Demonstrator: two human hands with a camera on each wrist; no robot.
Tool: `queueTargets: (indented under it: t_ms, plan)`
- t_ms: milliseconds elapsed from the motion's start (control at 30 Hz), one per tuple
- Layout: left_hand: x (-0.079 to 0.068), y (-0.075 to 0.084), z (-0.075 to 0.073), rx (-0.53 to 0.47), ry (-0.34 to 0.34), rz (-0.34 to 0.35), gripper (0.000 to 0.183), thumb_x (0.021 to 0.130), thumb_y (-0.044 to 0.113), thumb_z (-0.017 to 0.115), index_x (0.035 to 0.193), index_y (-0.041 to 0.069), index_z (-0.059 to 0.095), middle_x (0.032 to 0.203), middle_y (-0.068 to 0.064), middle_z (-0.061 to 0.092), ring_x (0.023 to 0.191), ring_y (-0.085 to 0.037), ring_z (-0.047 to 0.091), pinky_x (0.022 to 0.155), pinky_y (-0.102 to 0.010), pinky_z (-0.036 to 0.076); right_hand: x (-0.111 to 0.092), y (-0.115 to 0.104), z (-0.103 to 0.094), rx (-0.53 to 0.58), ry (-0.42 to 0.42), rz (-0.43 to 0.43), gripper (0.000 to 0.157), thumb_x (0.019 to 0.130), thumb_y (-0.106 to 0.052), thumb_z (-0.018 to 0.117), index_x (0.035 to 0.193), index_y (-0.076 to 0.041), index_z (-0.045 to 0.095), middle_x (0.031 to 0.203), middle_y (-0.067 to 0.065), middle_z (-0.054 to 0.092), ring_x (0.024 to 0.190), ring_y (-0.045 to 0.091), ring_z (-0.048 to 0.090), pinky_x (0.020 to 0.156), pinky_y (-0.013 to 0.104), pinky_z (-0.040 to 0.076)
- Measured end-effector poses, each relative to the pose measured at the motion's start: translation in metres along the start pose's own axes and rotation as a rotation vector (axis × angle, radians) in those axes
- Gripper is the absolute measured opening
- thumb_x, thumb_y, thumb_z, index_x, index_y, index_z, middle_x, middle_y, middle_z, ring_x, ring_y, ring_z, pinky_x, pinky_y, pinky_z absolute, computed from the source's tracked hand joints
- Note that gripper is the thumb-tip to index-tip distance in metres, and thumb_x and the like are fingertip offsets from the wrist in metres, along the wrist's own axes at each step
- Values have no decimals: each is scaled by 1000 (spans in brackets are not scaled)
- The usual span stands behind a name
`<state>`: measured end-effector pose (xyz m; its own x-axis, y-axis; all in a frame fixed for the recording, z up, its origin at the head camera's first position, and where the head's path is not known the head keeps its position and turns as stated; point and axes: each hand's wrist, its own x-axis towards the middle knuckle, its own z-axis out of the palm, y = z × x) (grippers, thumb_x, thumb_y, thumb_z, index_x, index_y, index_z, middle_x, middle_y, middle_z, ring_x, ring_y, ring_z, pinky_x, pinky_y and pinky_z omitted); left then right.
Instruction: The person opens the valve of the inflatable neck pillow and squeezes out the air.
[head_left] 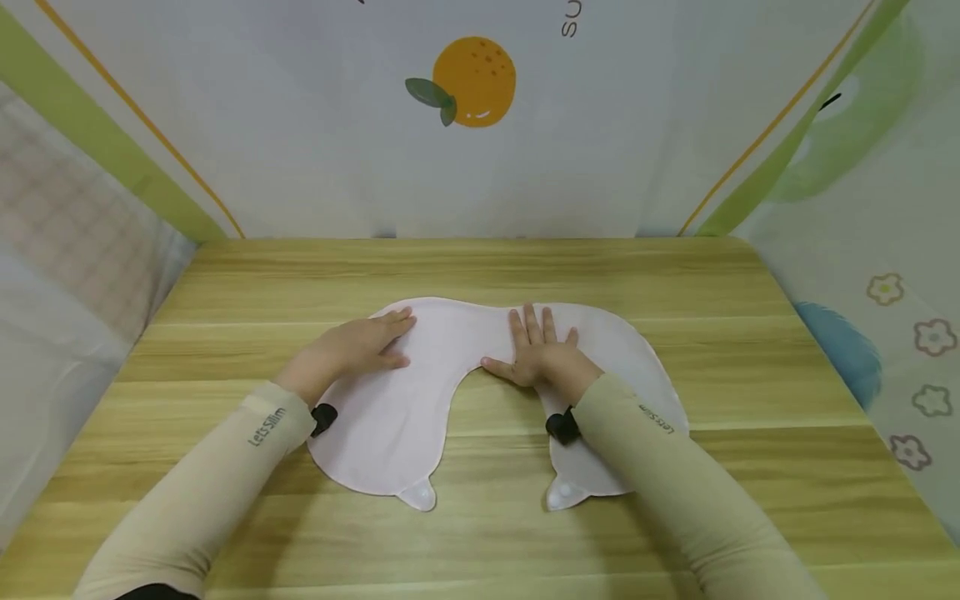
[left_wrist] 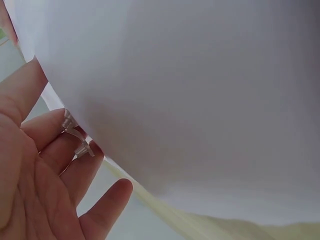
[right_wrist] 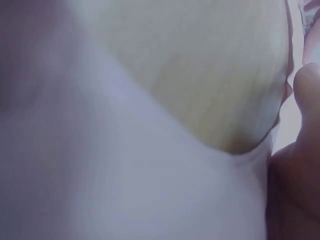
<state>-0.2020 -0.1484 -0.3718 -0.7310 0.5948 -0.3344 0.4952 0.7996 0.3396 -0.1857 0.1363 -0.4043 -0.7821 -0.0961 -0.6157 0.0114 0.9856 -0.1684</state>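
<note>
A pale pink U-shaped cloth bib (head_left: 427,375) lies flat on the wooden table, its curved middle at the far side. Two tabs with round snaps, a left tab (head_left: 422,495) and a right tab (head_left: 561,493), point toward the near edge. My left hand (head_left: 365,340) rests on the bib's upper left with loosely extended fingers. With fingers spread, my right hand (head_left: 536,354) lies on the bib right of the middle, thumb at the inner curve. A small clear plastic piece (left_wrist: 77,134) shows by the left fingers in the left wrist view.
Wood-grain table (head_left: 480,550) surrounds the bib. A white backdrop with a printed orange (head_left: 480,79) stands behind it, and printed curtains hang along both sides. Each wrist carries a small black camera, the left camera (head_left: 324,418) and the right camera (head_left: 562,427).
</note>
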Motion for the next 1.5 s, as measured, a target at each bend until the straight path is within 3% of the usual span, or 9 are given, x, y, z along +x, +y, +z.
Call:
queueTargets:
  t_ms: [167,600,767,933,1033,1133,1300,1500]
  plan:
    - [-1,0,-1,7,12,14,71,99,30,60,156,1,27,165,-18,18,153,-36,18,123,-54,21,2,3,0,-8,9,18,102,90,-81,28,154,-23,-27,160,4,-37,149,32,-32,115,72,-11]
    - [-3,1,3,6,16,6,71,100,30,60,156,2,27,165,-17,18,153,-36,18,122,-55,21,-31,-8,-5,43,50,103,106,91,-78,32,158,-12,-16,164,14,-25,152,35,-24,119,68,-8]
    - [-3,1,4,39,16,1,71,100,30,59,155,0,27,165,-18,18,152,-36,19,122,-54,22,-46,-12,-10,41,95,14,96,97,-70,33,160,-10,-8,166,17,-16,153,36,-19,121,66,-3]
    - [-1,2,5,68,23,12,70,100,30,58,155,-2,27,164,-19,19,152,-37,19,122,-53,23,-65,-5,-24,-36,207,-161,76,104,-53,33,161,-16,0,168,12,-10,155,34,-13,120,69,0]
    - [0,3,4,73,27,10,69,101,29,58,155,-2,27,164,-20,19,152,-37,19,122,-53,23,-68,6,-22,-83,261,-244,70,106,-47,35,162,-18,3,168,10,-9,155,34,-10,119,70,2]
    - [0,4,3,74,22,15,69,101,29,57,154,-3,28,164,-21,19,152,-38,19,122,-54,23,-66,15,-10,-104,208,-268,74,105,-50,34,161,-16,0,168,10,-12,155,33,-12,119,70,0]
    - [0,9,2,83,8,29,67,102,28,56,154,-5,28,163,-23,19,151,-40,20,122,-53,23,-65,19,9,-147,59,-224,95,97,-69,34,159,-12,-10,167,6,-19,154,29,-18,120,66,-8]
    - [-2,11,0,98,7,20,67,102,28,56,152,-6,29,162,-25,22,151,-41,21,121,-54,25,-60,18,19,-170,53,-191,105,90,-79,33,158,-13,-14,165,6,-24,153,31,-21,119,67,-10]
